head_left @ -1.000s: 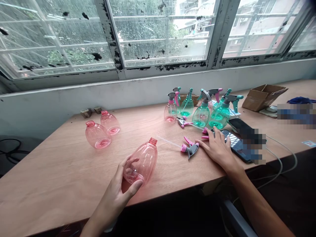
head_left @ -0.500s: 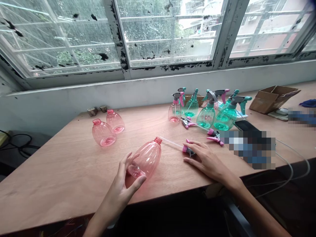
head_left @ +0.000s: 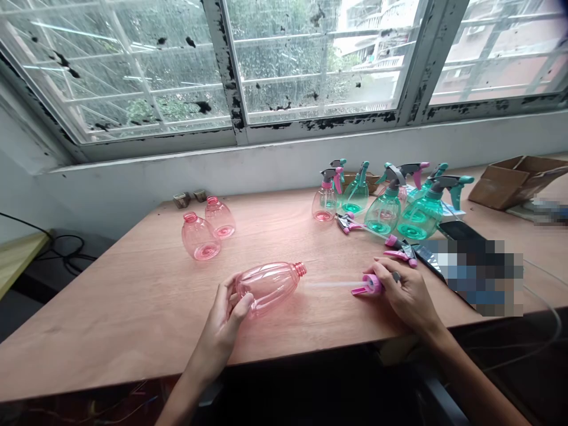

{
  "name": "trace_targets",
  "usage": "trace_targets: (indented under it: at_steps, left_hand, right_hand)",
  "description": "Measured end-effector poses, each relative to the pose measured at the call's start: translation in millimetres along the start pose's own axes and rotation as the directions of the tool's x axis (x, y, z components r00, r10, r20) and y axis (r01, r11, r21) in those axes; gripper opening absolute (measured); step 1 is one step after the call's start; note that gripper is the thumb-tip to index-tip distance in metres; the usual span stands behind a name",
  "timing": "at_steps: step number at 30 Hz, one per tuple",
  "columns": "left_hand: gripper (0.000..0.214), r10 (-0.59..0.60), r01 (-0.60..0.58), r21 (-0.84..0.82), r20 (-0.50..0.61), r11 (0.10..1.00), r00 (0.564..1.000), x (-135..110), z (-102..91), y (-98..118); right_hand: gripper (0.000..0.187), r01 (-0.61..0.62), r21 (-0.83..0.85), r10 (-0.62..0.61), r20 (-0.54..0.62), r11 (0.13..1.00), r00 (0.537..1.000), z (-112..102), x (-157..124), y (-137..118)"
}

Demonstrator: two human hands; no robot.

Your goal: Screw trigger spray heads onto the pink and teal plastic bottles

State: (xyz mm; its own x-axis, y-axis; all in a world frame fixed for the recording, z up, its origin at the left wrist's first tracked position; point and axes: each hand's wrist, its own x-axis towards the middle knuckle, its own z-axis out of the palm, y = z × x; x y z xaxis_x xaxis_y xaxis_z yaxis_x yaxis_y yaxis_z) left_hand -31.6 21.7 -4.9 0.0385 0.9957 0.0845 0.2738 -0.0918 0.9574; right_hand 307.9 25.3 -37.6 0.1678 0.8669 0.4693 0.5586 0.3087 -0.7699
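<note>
My left hand (head_left: 228, 310) is closed around the base of a clear pink bottle (head_left: 270, 287), which is tipped on its side with its open threaded neck toward the right. In my right hand (head_left: 403, 290) is a pink and grey spray head (head_left: 371, 284), gripped by its body. Its thin white dip tube (head_left: 335, 284) points left, the tip close to the bottle's neck; I cannot tell whether the tip touches it. Two more open pink bottles (head_left: 202, 236) stand upright on the table's left side.
Several green spray bottles (head_left: 419, 216) and a pink spray bottle (head_left: 325, 204) stand at the back right. Loose spray heads (head_left: 402, 251) lie before them, near a phone (head_left: 464, 236). A cardboard box (head_left: 515, 183) sits farther right. The table's front edge (head_left: 310, 350) runs below my hands.
My right hand has closed on the spray head and lifted it, turning it and shifting right. My left hand has gripped the pink bottle and tilted it flatter. The view has shifted slightly left.
</note>
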Motion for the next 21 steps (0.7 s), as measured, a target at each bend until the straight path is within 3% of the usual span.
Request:
trace_targets:
  at_steps: [4, 8, 10, 16, 19, 21]
  left_hand:
    - [0.055, 0.034, -0.034, -0.003, -0.041, 0.999, 0.999, 2, -0.1, 0]
    - [0.053, -0.006, 0.007, -0.048, 0.006, 0.999, 1.000, 1, -1.8, 2]
    - [0.053, -0.023, 0.026, -0.080, 0.037, 0.996, 0.999, 0, -2.5, 4]
    - [0.049, 0.008, -0.002, -0.056, 0.102, 0.998, 0.995, -6, -3.5, 9]
    - [0.051, 0.019, -0.009, -0.067, 0.144, 0.998, 0.989, -8, -1.1, 12]
    - [0.049, 0.015, -0.001, -0.087, 0.157, 0.996, 0.988, -8, 2.7, 15]
  right_hand:
    - [0.043, -0.082, 0.022, 0.083, -0.046, 0.996, 0.996, -2, 0, -3]
    - [0.047, -0.124, 0.027, 0.126, -0.155, 0.992, 0.980, -2, 0, -5]
    - [0.047, -0.123, 0.033, 0.126, -0.150, 0.992, 0.981, -1, -1, -4]
    - [0.044, -0.089, 0.052, 0.086, 0.066, 0.995, 0.994, -1, -3, -5]
    - [0.026, -0.109, 0.092, 0.083, 0.253, 0.990, 0.964, -2, -5, -15]
    - [0.036, -0.141, 0.114, 0.090, 0.368, 0.983, 0.925, 1, -7, -24]
